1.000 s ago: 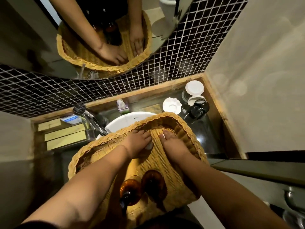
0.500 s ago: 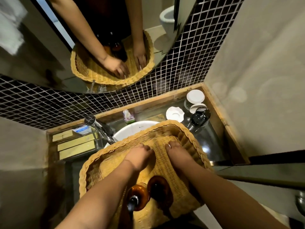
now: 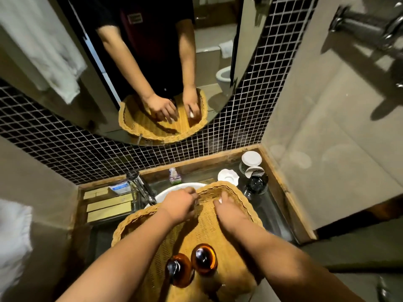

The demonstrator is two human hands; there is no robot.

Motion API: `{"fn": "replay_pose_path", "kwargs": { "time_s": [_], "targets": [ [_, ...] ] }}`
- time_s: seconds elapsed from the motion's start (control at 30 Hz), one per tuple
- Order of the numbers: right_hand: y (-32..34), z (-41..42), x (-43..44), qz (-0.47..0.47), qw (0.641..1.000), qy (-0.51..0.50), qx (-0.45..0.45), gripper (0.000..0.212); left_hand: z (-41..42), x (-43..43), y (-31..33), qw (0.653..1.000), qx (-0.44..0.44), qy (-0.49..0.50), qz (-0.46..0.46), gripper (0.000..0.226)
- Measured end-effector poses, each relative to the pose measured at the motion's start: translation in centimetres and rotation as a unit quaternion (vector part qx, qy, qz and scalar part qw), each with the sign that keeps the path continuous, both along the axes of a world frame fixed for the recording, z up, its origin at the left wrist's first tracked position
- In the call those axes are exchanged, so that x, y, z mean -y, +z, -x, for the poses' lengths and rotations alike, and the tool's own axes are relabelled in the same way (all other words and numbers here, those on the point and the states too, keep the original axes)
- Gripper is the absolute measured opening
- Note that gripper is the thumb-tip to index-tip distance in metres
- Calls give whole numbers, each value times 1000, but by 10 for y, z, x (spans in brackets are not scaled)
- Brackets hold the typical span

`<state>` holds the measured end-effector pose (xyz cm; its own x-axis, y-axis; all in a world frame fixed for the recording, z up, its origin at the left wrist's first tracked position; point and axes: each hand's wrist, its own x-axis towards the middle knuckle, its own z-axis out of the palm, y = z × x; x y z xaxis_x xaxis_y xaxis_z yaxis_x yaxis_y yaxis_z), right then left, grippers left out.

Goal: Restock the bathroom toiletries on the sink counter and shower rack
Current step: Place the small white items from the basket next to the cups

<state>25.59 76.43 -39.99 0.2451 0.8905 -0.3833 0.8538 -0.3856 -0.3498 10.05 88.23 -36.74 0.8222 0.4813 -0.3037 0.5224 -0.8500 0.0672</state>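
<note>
At wicker basket's (image 3: pixel 207 227) far end, right hand (image 3: pixel 231 214) pinches small white item (image 3: pixel 219 200), white dish (image 3: pixel 228 176) just beyond it; left hand's (image 3: pixel 180 205) grip: cannot tell.

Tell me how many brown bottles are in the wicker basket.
2. The left brown bottle sits at the wicker basket's near end; the right brown bottle is beside it. Anything under the left hand or right hand is hidden.

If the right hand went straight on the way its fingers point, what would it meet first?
Most likely the far braided rim of the woven wicker basket, just ahead of the right hand. Past that rim sits the white scalloped dish, though depth is hard to judge.
</note>
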Motion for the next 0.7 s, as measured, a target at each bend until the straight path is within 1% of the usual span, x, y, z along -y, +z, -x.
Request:
{"fn": "replay_pose_path", "kwargs": {
  "time_s": [0.07, 0.1, 0.17, 0.23, 0.3, 0.4, 0.47, 0.7],
  "targets": [
    [16, -4, -9, -29, 1000, 5, 9, 54, -2, -4, 11, 1000, 20, -3, -18, 48],
    [23, -9, -14, -35, 999, -1, 17, 49, -3, -7, 17, 999, 33, 0, -22, 48],
    [42, -17, -19, -25, 999, 12, 44, 40, -7, -10, 29, 998, 59, 8, -27, 48],
    [56, -23, -19, -27, 998, 22, 60, 47, -10, -10, 38, 996, 87, 14, -27, 48],
    [64, -27, -16, -28, 993, 49, 100, 55, -13, -8, 43, 994, 104, 15, -24, 48],
    [71, -32, -11, -23, 988, 88, 121, 59, -20, -5, 49, 994, 105, 6, -27, 47],
    [73, -36, -10, -23, 987, 96, 124, 61, -26, -4, 54, 995, 99, 1, -29, 47],
    [65, -45, -10, -41, 987, 85, 131, 50, -39, -4, 59, 997, 71, 13, -31, 46]
  ]
}}
